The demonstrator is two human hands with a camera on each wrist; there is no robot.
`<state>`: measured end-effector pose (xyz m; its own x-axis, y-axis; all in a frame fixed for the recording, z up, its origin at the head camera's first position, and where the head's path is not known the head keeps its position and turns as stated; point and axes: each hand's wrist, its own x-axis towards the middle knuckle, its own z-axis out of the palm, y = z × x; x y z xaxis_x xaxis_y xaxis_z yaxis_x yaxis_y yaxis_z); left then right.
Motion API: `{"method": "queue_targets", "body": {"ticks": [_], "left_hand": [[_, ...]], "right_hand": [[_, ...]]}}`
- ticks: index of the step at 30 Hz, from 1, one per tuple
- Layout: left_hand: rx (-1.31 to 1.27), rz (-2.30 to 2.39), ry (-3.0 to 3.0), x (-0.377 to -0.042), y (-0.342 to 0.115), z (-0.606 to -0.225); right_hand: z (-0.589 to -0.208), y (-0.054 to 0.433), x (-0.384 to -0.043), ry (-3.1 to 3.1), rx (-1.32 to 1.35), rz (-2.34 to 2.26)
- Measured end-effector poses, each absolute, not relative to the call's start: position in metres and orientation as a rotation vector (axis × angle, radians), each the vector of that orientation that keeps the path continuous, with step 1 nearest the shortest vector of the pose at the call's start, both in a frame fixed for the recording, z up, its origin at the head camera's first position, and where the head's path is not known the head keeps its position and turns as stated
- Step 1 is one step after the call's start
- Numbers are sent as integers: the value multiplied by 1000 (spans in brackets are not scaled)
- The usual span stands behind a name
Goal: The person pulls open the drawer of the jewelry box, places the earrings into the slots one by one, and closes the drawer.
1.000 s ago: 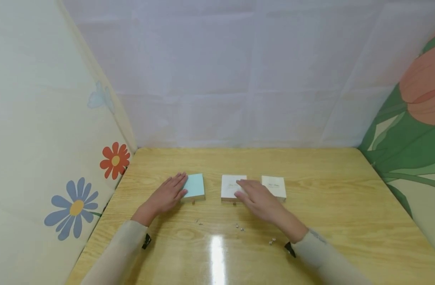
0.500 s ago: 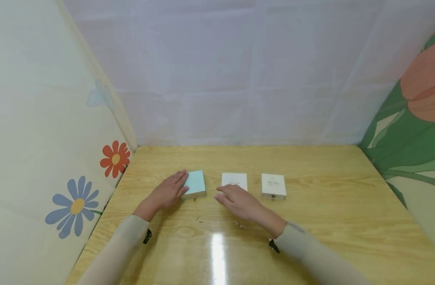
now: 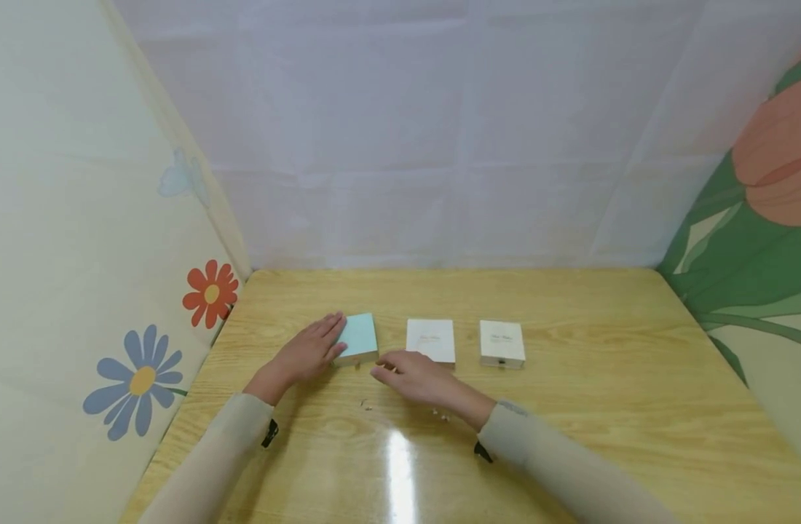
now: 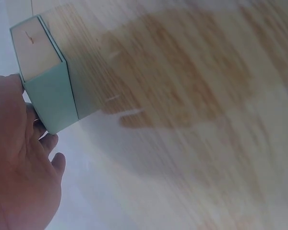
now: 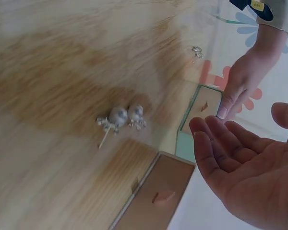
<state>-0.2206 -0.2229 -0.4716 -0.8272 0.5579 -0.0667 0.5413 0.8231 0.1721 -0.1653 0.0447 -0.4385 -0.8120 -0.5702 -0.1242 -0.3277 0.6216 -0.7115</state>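
Observation:
My left hand [image 3: 307, 353] holds the left side of a light-blue drawer box [image 3: 359, 335], fingers along its top left edge and thumb at the front corner. The left wrist view shows the box's front [image 4: 36, 48] with a small pull tab, the fingers behind its side. My right hand [image 3: 416, 375] hovers in front of the white middle box [image 3: 429, 335], its fingertips close to the light-blue box. Its fingers are loosely bent with nothing in them in the right wrist view. Below it lies a pair of pearl earrings [image 5: 119, 117]. More earrings [image 3: 365, 405] lie before the light-blue box.
A cream box [image 3: 502, 336] with printed lettering stands at the right of the row. The wooden table [image 3: 604, 378] meets a pale cloth backdrop [image 3: 400, 182] behind. Flower-printed sheets [image 3: 141, 382] flank it.
My right hand has moved left, from over the middle box and near the cream box to beside the light-blue box. The left hand stays at the light-blue box, which has turned slightly.

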Motion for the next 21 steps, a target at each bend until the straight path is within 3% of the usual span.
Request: {"method": "queue_targets", "body": {"ticks": [21], "left_hand": [[879, 217, 2880, -224, -223, -472]], "right_hand": [[-455, 9, -186, 2162, -229, -1314]]}}
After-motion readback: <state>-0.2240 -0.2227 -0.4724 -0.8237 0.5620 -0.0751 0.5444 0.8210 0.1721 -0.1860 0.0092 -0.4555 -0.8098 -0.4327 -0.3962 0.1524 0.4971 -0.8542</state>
